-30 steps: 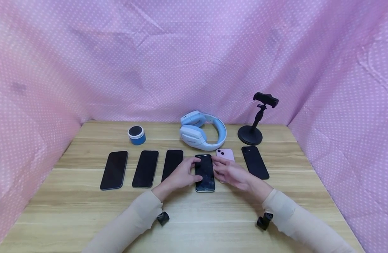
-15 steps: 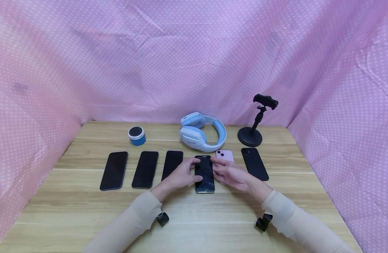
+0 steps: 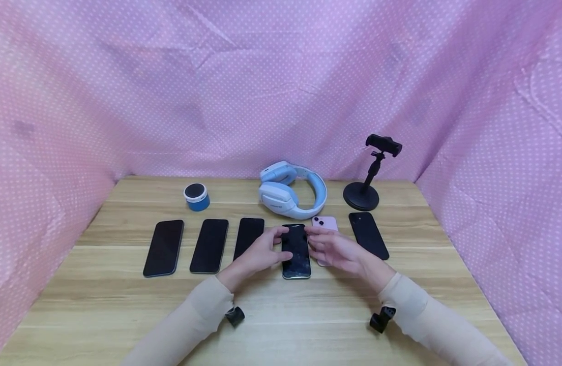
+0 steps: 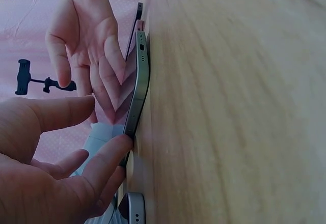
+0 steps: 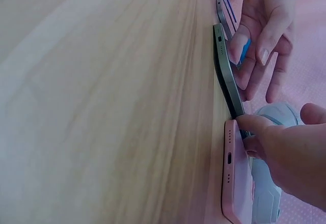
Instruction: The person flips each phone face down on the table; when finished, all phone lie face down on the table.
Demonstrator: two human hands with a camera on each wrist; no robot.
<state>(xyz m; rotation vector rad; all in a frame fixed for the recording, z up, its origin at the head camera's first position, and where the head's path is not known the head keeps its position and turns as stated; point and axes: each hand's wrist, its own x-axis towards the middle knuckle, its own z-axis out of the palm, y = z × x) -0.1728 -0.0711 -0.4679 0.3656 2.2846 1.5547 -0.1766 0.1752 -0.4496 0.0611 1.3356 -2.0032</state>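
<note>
Step in hand, as judged: taking hold of the fourth phone in the row, the grasp being set and no full lift yet.

Left to right on the desk (image 3: 125, 305): a blue speaker (image 3: 196, 196) stands behind three dark phones (image 3: 209, 245) lying flat, screens up. The left hand (image 3: 259, 252) sits over the third of these, its fingers curled, with a fingertip (image 4: 118, 147) pressed to the left edge of the centre phone (image 3: 296, 250). That phone lies between the two hands, screen up. In the left wrist view its near end seems tipped slightly off the wood while the far end rests down; the tilt is slight and could be lens effect.

The right hand (image 3: 336, 249) hovers over the pink phone (image 3: 324, 222), fingers bent, with one fingertip (image 5: 248, 123) at the right edge of the centre phone. Both hands thus pinch it by its long sides, neither wrapping round it. The pink phone lies just beside it, edges close; I cannot tell whether they touch.

Further right: a black phone (image 3: 368, 235), face down, and a phone stand (image 3: 368, 178). Pale blue headphones (image 3: 292, 189) lie behind the centre phone.

Next move, as judged: firm opposing pressure on both edges and a level lift, keeping clear of the neighbouring phones.
</note>
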